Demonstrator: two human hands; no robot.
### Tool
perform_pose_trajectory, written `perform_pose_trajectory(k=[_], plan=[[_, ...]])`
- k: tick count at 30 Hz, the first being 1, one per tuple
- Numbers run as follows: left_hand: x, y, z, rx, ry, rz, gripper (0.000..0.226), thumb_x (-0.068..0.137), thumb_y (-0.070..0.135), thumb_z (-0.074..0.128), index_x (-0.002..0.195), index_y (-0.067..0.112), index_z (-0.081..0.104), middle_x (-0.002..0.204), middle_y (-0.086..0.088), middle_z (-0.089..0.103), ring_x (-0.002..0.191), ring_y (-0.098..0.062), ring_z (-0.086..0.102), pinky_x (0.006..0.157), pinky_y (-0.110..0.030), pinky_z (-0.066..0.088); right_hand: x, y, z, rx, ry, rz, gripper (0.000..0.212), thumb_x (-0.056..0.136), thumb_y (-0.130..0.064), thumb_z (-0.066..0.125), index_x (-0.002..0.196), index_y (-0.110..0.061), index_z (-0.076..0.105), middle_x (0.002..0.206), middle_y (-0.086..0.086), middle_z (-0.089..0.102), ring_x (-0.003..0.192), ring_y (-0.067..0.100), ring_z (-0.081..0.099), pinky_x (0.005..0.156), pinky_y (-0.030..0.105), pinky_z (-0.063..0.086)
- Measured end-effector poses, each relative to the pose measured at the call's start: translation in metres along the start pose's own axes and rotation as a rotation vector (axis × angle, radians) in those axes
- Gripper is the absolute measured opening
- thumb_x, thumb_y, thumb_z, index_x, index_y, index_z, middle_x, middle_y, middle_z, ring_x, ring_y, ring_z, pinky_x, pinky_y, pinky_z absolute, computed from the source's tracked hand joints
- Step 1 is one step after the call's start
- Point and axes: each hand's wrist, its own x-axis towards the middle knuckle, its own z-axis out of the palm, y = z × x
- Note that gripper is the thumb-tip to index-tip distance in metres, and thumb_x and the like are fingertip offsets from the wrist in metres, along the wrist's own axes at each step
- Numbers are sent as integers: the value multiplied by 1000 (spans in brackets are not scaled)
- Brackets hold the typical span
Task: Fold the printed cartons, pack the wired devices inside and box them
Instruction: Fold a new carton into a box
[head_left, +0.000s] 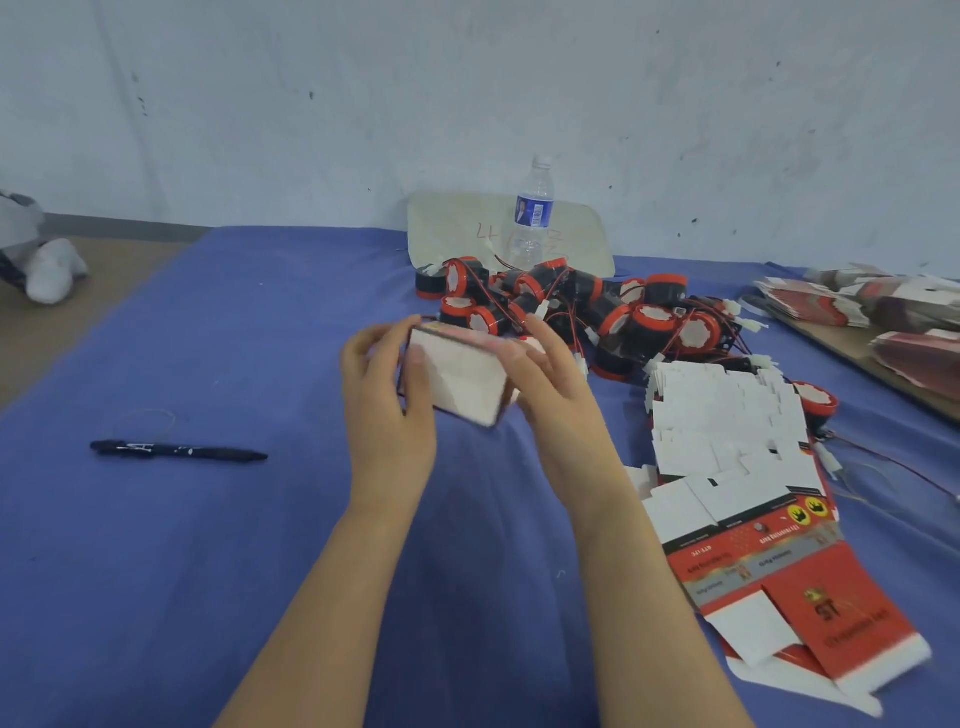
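Note:
A printed carton (460, 376), its white inner side toward me, is held above the blue table between both hands. My left hand (387, 395) grips its left end, thumb on the white face. My right hand (553, 382) grips its right end. Behind the carton lies a heap of red and black wired devices (582, 306) with red wires and white plugs. To the right, a fanned pile of flat printed cartons (753, 499) lies on the table, white sides up at the back, red printed faces at the front.
A black pen (179, 450) lies at the left on the blue table cover (208, 571). A water bottle (532, 213) stands before a pale board (452, 228) against the wall. More stacked flat cartons (883, 306) sit on a wooden board at far right.

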Motion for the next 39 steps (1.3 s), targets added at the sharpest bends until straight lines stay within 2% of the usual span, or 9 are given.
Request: perform_pose_trajectory(k=[5, 9, 12, 16, 19, 24, 27, 32, 39], plan=[[-5, -6, 8, -99, -179, -326, 36, 102, 32, 41, 137, 30, 45, 111, 24, 52, 95, 8, 51, 70, 3, 37, 1, 14, 15, -594, 228, -295, 30, 84, -29, 70, 110, -16, 62, 109, -4, 53, 90, -15, 45, 72, 1, 35], [-3, -6, 8, -387, -219, -599, 43, 96, 46, 48, 128, 16, 52, 116, 1, 64, 107, -13, 61, 94, -29, 49, 1, 23, 24, -700, 148, -386, 9, 88, -19, 67, 93, -11, 68, 102, -8, 53, 90, 1, 51, 73, 11, 40], [-2, -13, -1, -124, -76, -567, 41, 91, 44, 58, 121, 18, 50, 95, 16, 58, 84, 6, 56, 72, -15, 43, 1, 25, 22, -720, 7, -246, 33, 92, -24, 61, 124, -17, 54, 108, -6, 61, 105, 12, 54, 88, 28, 45], [-3, -19, -8, 163, -83, -490, 32, 88, 49, 58, 87, 18, 56, 83, 8, 61, 78, -11, 59, 63, -27, 42, -2, 23, 27, -839, -107, -380, 36, 85, -6, 57, 117, -20, 58, 97, -10, 69, 123, 11, 47, 113, 44, 21], [2, -23, -15, 213, -35, -521, 9, 90, 22, 54, 95, 15, 56, 95, 1, 63, 83, -19, 58, 69, -30, 43, -4, 25, 33, -923, -116, -427, 43, 81, 1, 49, 119, -19, 57, 95, -10, 70, 136, 6, 29, 118, 35, 4], [-3, -23, -11, 169, -89, -453, 28, 86, 0, 46, 108, 19, 48, 113, -1, 54, 96, -20, 54, 77, -32, 44, -4, 29, 27, -1228, -134, -175, 38, 93, -16, 44, 130, -24, 52, 132, -8, 55, 146, 16, 10, 116, 46, -10], [-7, -19, -3, 179, -168, -426, 27, 87, 1, 43, 104, 22, 42, 108, 0, 55, 94, -20, 51, 75, -29, 40, -9, 34, 34, -1304, -253, -25, 48, 92, -18, 49, 139, -23, 42, 146, -2, 37, 141, 29, 21, 116, 53, 5], [-9, -19, -2, 203, -223, -385, 16, 91, 7, 43, 100, 21, 46, 98, 1, 58, 90, -21, 54, 73, -31, 43, -8, 30, 32, -1247, -256, -40, 37, 90, -26, 52, 127, -25, 56, 125, 0, 55, 108, 29, 49, 89, 38, 47], [-11, -13, 5, 77, -212, -411, 31, 101, 36, 34, 97, 16, 57, 95, 3, 60, 90, -15, 56, 72, -26, 46, -1, 20, 32, -1438, -270, 50, 27, 91, -41, 51, 107, -25, 67, 97, -2, 50, 107, 26, 44, 98, 40, 31]])
